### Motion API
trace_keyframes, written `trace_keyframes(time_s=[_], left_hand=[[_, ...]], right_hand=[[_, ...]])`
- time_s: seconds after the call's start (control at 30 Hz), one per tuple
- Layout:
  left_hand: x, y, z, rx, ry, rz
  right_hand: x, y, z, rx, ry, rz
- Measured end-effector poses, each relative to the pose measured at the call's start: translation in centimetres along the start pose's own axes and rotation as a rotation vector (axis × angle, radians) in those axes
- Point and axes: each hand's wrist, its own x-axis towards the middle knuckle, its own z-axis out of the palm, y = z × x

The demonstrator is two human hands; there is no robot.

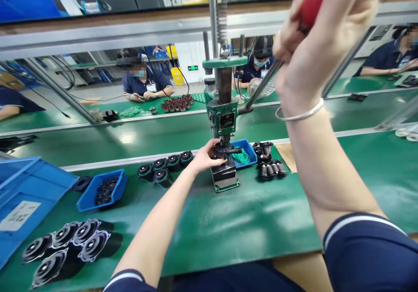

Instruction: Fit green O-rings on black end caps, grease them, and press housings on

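Observation:
A green arbor press (225, 109) stands upright on the green-topped bench. My right hand (323, 35), raised high, is wrapped round the red knob (313, 2) of the press lever (264, 85). Down at the press base, my left hand (209, 158) has its thumb and fingers closed round a black round part (224, 151), directly under the ram. Behind the press sits a blue bin (246, 152) of green rings (241, 156).
Left of the press stand several black cylindrical parts (161, 176); several flanged housings (67, 239) lie front left. A blue tray (122, 189) holds small black pieces beside a large blue crate (26, 213). Metal-and-black parts (272, 169) lie right. Co-workers (146, 81) sit across the line.

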Motion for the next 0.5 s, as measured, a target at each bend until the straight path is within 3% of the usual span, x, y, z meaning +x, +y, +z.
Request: trace_keyframes(time_s=[0.03,0.1,0.2,0.27,0.33,0.37,0.4,0.5], left_hand=[[0.0,0.1,0.1,0.013,0.002,0.006],[-0.1,0.7,0.4,0.046,0.019,0.023],[-1.6,2.1,0.9,0.106,0.079,0.06],[-3.8,3.2,1.8,0.141,0.127,0.093],[-6.8,4.1,3.8,0.172,0.152,0.163],[-8.3,4.4,5.2,0.196,0.136,0.267],[-9.6,4.5,6.9,0.224,0.109,0.34],[-12.0,4.0,11.4,0.313,0.155,0.44]], right_hand=[[1.0,-0.2,0.7,0.015,0.101,-0.042],[2.7,-0.7,1.0,0.032,0.162,-0.092],[0.9,-1.7,-1.0,-0.093,0.004,-0.071],[-4.3,-2.7,-2.5,-0.258,-0.134,-0.085],[-11.9,-3.6,-3.5,-0.402,-0.497,-0.131],[-15.9,-4.0,-3.9,-0.417,-0.654,-0.15],[-19.7,-4.2,-4.2,-0.414,-0.74,-0.14],[-27.9,-3.8,-6.0,-0.391,-0.677,-0.032]])
